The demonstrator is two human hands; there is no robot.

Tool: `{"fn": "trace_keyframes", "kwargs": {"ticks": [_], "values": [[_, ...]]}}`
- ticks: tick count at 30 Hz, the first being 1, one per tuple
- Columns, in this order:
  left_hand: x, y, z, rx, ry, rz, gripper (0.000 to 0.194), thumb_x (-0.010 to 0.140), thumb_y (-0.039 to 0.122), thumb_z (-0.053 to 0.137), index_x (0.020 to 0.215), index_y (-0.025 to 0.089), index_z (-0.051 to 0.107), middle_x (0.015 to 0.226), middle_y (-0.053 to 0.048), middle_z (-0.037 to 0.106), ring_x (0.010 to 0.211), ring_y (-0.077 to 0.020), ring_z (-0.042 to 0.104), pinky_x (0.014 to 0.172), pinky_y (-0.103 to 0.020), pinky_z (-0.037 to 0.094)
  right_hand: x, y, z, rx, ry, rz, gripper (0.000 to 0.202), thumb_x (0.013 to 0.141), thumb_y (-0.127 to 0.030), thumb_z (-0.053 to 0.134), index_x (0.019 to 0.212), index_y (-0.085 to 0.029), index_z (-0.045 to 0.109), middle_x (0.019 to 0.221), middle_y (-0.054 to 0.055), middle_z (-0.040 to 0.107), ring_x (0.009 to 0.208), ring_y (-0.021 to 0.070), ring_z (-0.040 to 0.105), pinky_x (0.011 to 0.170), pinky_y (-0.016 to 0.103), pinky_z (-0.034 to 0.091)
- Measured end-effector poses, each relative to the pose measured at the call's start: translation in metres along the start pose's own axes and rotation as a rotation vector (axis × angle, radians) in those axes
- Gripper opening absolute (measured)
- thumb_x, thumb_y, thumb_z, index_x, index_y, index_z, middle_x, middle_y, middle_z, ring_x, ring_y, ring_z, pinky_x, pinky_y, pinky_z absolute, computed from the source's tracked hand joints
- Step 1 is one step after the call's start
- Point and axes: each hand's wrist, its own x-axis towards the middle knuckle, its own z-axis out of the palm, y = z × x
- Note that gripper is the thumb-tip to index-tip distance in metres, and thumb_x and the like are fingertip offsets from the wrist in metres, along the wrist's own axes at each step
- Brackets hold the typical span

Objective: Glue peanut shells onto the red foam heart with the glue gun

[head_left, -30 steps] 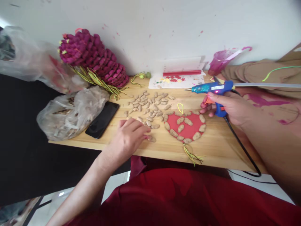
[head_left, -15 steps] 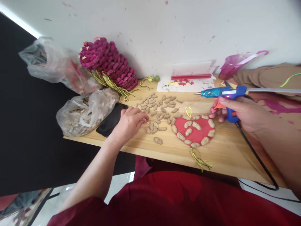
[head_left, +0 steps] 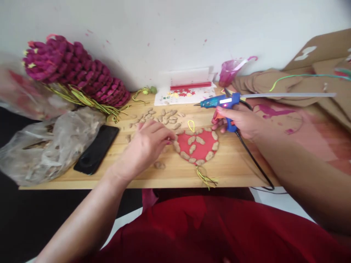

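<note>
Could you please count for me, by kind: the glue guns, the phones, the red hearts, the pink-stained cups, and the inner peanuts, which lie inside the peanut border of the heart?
Glue gun: 1
Phone: 1
Red heart: 1
Pink-stained cup: 1
Inner peanuts: 3
Total: 7

Wood worktop against a white wall.
Wall point(head_left: 178, 29) flecked with pink spots; worktop point(head_left: 241, 164) light, visible grain. Pale floor point(head_left: 265, 197) past the front edge, black surface point(head_left: 15, 223) lower left. Light soft, fairly even.
</note>
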Motion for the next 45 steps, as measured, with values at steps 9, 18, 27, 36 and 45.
{"fn": "trace_keyframes", "kwargs": {"ticks": [9, 18, 27, 36, 45], "values": [[0.046, 0.041, 0.031, 0.011, -0.172, 0.304, 0.016, 0.103, 0.017, 0.051, 0.099, 0.019, 0.067, 0.099, -0.005, 0.067, 0.1, -0.0227, 0.056, 0.092, -0.041, 0.038, -0.002, -0.004, 0.004, 0.013, 0.025, 0.018, 0.028, 0.097, -0.03, 0.068, 0.073, -0.016, 0.065, 0.068, 0.006, 0.072, 0.054, 0.0151, 0.072, 0.042, 0.019, 0.05], [0.047, 0.042, 0.038, 0.023, -0.249, 0.28, 0.012, 0.102, 0.017, 0.055, 0.098, 0.019, 0.066, 0.104, -0.006, 0.067, 0.103, -0.0253, 0.056, 0.096, -0.046, 0.039, 0.001, 0.003, 0.0, 0.008, -0.011, -0.016, 0.031, 0.091, -0.045, 0.075, 0.078, -0.018, 0.065, 0.073, 0.005, 0.072, 0.058, 0.0152, 0.073, 0.042, 0.019, 0.051], [0.039, 0.033, 0.03, -0.014, -0.168, 0.178, 0.021, 0.102, 0.013, 0.051, 0.108, 0.022, 0.07, 0.103, -0.005, 0.069, 0.101, -0.0232, 0.058, 0.095, -0.044, 0.041, 0.002, 0.003, -0.001, 0.01, -0.02, -0.013, 0.034, 0.087, -0.047, 0.078, 0.074, -0.018, 0.066, 0.073, 0.006, 0.072, 0.058, 0.0167, 0.073, 0.042, 0.021, 0.051], [0.027, 0.036, 0.033, -0.159, -0.121, 0.075, 0.011, 0.097, 0.019, 0.062, 0.102, 0.022, 0.072, 0.099, -0.004, 0.072, 0.097, -0.0233, 0.059, 0.091, -0.042, 0.039, 0.002, 0.003, -0.003, 0.009, -0.032, -0.022, 0.033, 0.085, -0.048, 0.079, 0.074, -0.021, 0.066, 0.075, 0.006, 0.072, 0.061, 0.018, 0.073, 0.042, 0.022, 0.052], [0.028, 0.041, 0.045, -0.167, -0.094, 0.11, 0.016, 0.101, 0.021, 0.058, 0.103, 0.025, 0.074, 0.109, -0.005, 0.073, 0.103, -0.0239, 0.058, 0.092, -0.043, 0.038, 0.0, 0.0, 0.0, 0.009, -0.023, -0.018, 0.033, 0.089, -0.042, 0.077, 0.069, -0.018, 0.066, 0.074, 0.006, 0.071, 0.058, 0.0167, 0.073, 0.043, 0.021, 0.052]]}}
